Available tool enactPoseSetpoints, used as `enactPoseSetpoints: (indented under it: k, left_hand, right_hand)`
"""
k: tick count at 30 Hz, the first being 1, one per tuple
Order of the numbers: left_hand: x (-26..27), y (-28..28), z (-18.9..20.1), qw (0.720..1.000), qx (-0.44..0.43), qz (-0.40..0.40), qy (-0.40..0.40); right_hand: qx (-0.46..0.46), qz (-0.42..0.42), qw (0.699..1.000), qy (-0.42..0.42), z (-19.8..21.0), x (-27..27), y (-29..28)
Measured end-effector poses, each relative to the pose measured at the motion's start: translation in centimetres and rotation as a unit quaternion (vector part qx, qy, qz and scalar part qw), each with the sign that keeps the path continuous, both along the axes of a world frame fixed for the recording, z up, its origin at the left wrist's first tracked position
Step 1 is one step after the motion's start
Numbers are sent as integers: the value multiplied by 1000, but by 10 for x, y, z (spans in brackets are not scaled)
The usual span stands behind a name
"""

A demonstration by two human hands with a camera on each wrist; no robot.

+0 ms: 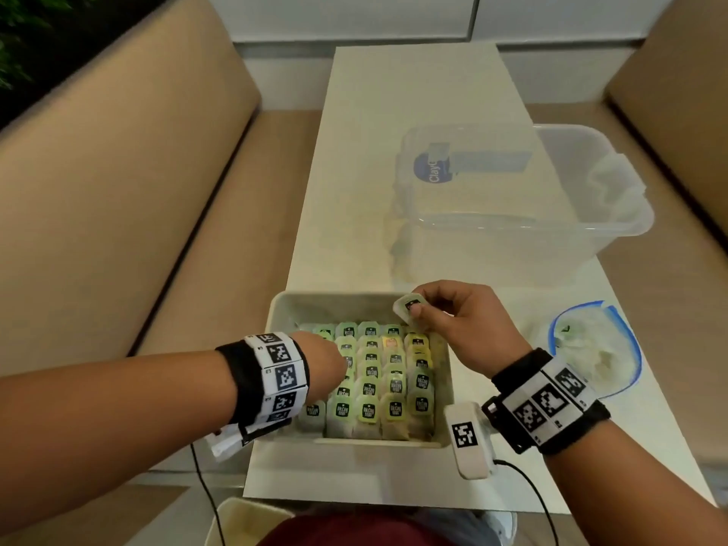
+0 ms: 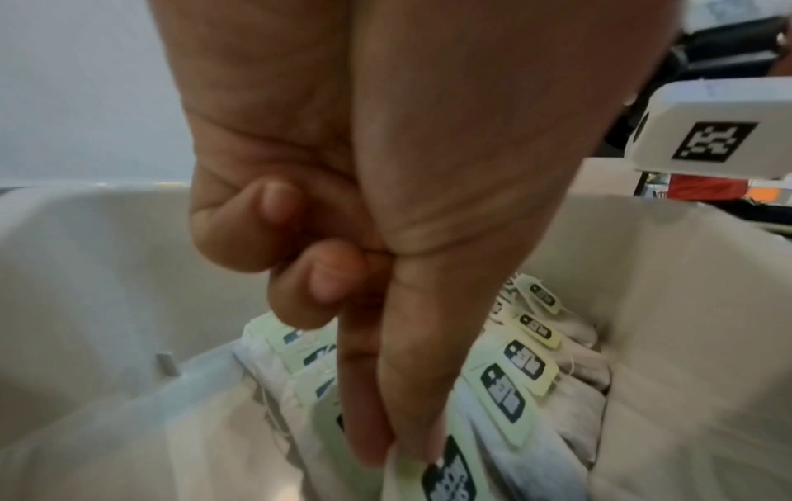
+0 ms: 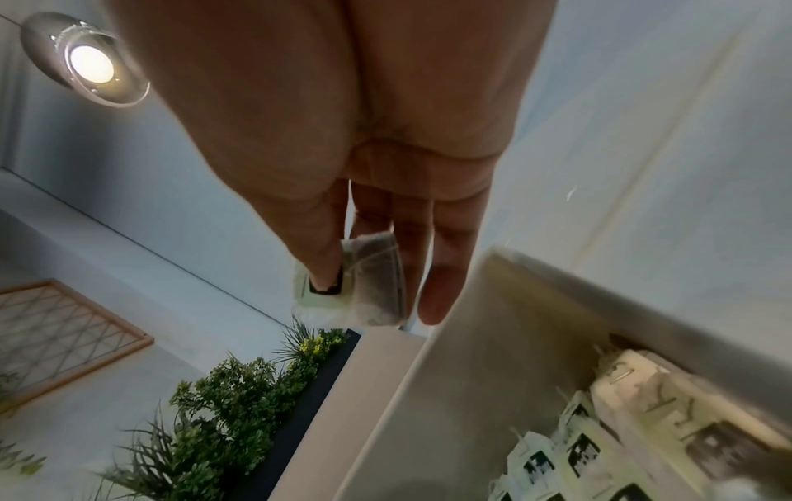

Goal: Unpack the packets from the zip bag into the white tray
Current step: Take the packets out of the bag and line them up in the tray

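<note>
— Where is everything sitting?
— The white tray (image 1: 281, 309) is sitting at the near end of the table (image 1: 394, 132), with packets (image 1: 370, 388) lying in rows inside it.
— And beyond?
— A clear tub (image 1: 591, 222) is standing behind it, to the right. The zip bag (image 1: 598, 348) is lying right of the tray.
— The hands?
— The left hand (image 1: 321, 362) is reaching into the tray; the right hand (image 1: 457, 313) is holding one packet (image 1: 409, 305) over its far right corner.

Clear box (image 1: 524, 199), upper right of head view: blue sticker (image 1: 429, 169) w/ white letters "Clay", rest cut off. Packet tags (image 1: 370, 388) in white tray (image 1: 283, 309) have dark logos, too blurry to read.
</note>
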State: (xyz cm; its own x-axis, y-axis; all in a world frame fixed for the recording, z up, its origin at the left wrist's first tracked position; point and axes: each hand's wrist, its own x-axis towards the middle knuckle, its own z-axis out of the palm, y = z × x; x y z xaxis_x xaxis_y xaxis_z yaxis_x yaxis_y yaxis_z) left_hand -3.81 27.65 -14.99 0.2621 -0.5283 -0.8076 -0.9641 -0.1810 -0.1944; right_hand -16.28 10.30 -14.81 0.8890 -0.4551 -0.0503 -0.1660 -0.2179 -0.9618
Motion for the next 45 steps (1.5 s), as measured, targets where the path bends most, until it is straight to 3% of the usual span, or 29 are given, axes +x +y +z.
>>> enactPoseSetpoints:
  k: [5, 10, 13, 17, 19, 20, 25, 28, 35, 42, 45]
  left_hand:
    - [1, -2, -6, 1000, 22, -7, -8]
    - [9, -5, 6, 1000, 21, -5, -5]
    - [28, -6, 33, 989, -135, 45, 39]
    - [37, -9, 73, 915, -372, 117, 98]
    - [33, -10, 81, 884, -440, 110, 117]
    - [31, -9, 82, 882, -448, 96, 114]
    - [36, 0, 83, 899, -426, 83, 63]
    - [47, 7, 83, 916, -390, 90, 29]
    - [72, 5, 67, 983, -158, 69, -69]
    - [81, -17, 29, 993, -59, 49, -91]
    - [95, -24, 3, 992, -27, 32, -121]
  right_hand:
    - [71, -25, 997, 3, 0, -2, 4]
    - [64, -15, 998, 13, -4, 1, 8]
    - [34, -3, 999, 21, -6, 5, 11]
    - [8, 23, 1000, 19, -4, 14, 20]
    - [-6, 38, 999, 15, -1, 18, 26]
    - [-17, 45, 999, 16, 0, 20, 30]
    - [-45, 57, 997, 26, 8, 23, 40]
    - [-111, 34, 992, 42, 10, 21, 33]
    - [-233, -2, 962, 140, 9, 7, -1]
    - [-252, -7, 936, 245, -2, -8, -7]
    - [-220, 0, 942, 253, -8, -12, -7]
